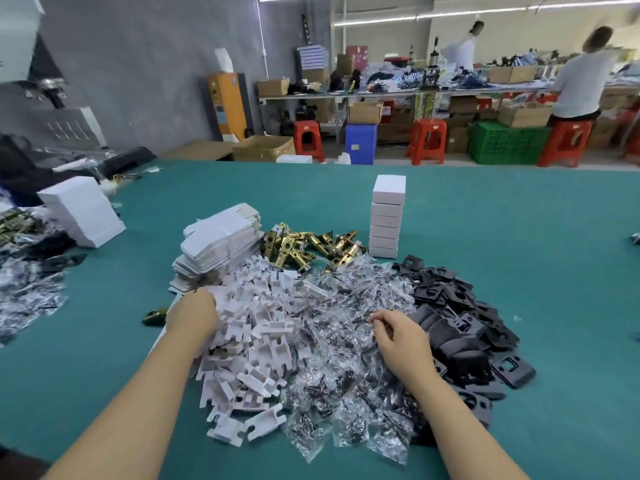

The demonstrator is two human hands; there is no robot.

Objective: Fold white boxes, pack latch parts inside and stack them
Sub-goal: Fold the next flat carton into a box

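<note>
A stack of several folded white boxes [387, 218] stands upright on the green table [519, 237]. Flat unfolded white box blanks [221, 242] lie piled at the left. Brass latch parts [304, 245] lie behind a heap of white cardboard inserts [256, 341], clear screw bags [346, 348] and black plates [464, 323]. My left hand [194, 315] reaches into the left edge of the insert heap, its fingers hidden among the cardboard. My right hand [398, 332] rests on the screw bags with fingers curled, pinching at a bag.
A wrapped bundle of white blanks [81, 209] sits at the far left beside more bagged parts [27, 289]. One loose brass latch [156, 317] lies left of my left hand. Beyond the table are red stools, crates, cardboard boxes and two people at a bench.
</note>
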